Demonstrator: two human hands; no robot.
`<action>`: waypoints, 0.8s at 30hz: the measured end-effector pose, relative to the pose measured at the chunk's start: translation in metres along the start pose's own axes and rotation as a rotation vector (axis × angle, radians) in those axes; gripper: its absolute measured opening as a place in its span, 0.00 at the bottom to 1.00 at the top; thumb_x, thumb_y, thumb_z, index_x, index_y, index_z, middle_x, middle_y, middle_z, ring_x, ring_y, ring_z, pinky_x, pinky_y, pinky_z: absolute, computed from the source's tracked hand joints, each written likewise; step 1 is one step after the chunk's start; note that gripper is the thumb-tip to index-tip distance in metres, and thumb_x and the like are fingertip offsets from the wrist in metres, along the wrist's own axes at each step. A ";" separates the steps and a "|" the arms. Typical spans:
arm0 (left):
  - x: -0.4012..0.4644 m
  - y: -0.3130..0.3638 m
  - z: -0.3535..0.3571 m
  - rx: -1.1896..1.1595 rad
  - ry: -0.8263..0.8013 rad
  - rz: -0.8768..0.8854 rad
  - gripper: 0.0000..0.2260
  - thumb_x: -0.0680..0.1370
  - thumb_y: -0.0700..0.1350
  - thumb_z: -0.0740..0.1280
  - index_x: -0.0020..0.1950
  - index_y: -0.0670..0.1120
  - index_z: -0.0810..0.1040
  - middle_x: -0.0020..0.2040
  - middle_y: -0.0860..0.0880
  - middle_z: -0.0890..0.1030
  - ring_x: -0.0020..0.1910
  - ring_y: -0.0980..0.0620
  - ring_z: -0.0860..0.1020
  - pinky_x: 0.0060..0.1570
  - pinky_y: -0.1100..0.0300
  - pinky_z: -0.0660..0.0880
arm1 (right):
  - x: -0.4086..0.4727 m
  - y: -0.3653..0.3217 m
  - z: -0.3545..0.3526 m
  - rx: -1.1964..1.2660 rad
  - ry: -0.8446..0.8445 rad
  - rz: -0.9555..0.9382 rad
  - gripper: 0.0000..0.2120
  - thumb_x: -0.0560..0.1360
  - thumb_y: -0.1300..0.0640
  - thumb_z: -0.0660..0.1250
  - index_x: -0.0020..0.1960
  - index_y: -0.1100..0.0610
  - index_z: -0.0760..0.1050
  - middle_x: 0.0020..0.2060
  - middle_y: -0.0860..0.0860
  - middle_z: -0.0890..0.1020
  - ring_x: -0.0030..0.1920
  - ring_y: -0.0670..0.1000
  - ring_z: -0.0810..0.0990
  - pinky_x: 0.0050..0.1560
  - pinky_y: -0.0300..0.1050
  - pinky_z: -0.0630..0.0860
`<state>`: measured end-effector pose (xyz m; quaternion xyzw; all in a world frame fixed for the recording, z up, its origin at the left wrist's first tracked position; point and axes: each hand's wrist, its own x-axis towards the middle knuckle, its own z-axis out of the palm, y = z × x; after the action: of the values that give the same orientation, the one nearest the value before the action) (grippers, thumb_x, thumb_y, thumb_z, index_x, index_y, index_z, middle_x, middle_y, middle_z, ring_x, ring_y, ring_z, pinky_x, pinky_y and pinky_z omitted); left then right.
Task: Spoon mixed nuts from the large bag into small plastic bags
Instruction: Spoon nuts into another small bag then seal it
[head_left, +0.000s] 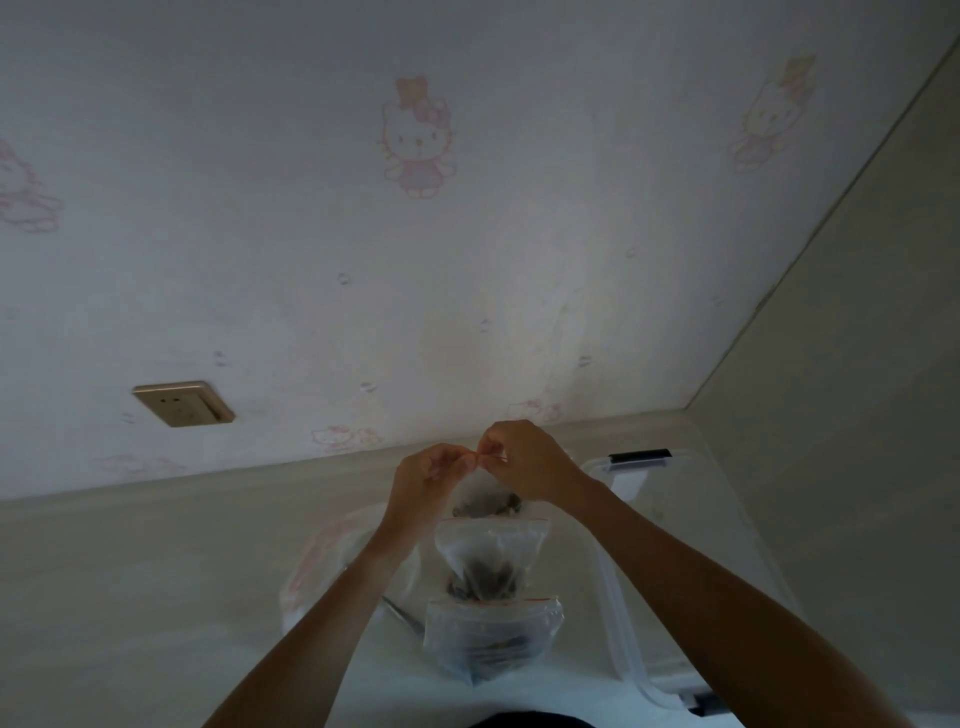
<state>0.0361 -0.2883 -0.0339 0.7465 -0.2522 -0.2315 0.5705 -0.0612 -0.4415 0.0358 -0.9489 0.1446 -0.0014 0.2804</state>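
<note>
— Above the nearer filled bags (491, 566), what did the hands hold?
— Left hand (423, 480) and right hand (524, 460) both pinched a small bag's (480, 496) red seal, nuts inside, beside the clear bin (675, 519)

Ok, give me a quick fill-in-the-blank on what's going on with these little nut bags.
1. Both hands pinch the ___ edge of the held small bag.
2. Besides that bag, ___ filled small bags lie on the table.
3. The clear plastic bin sits to the person's ___.
4. The wall socket is on the ___ side.

Missing words: top; two; right; left
</note>
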 end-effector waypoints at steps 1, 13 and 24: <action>0.000 0.001 0.000 0.008 -0.005 -0.003 0.04 0.78 0.47 0.75 0.44 0.56 0.87 0.43 0.55 0.88 0.44 0.58 0.85 0.47 0.66 0.78 | 0.000 0.000 0.000 -0.014 0.007 -0.007 0.09 0.80 0.56 0.67 0.53 0.59 0.83 0.50 0.54 0.84 0.51 0.55 0.82 0.54 0.51 0.78; 0.001 -0.005 -0.016 0.004 0.021 -0.051 0.02 0.76 0.47 0.76 0.43 0.53 0.86 0.41 0.52 0.88 0.43 0.56 0.84 0.50 0.58 0.78 | -0.021 0.029 -0.005 -0.186 0.028 -0.086 0.11 0.83 0.55 0.61 0.53 0.59 0.80 0.49 0.54 0.82 0.48 0.53 0.80 0.55 0.48 0.75; -0.004 -0.006 -0.022 -0.038 0.049 -0.069 0.05 0.80 0.37 0.71 0.46 0.42 0.85 0.41 0.49 0.87 0.41 0.61 0.83 0.49 0.70 0.76 | -0.034 0.062 -0.012 -0.164 0.026 -0.018 0.15 0.84 0.50 0.63 0.49 0.61 0.79 0.44 0.54 0.79 0.45 0.54 0.77 0.47 0.43 0.67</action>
<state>0.0481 -0.2682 -0.0343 0.7492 -0.2078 -0.2373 0.5824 -0.1115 -0.4884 0.0159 -0.9698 0.1391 -0.0045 0.2000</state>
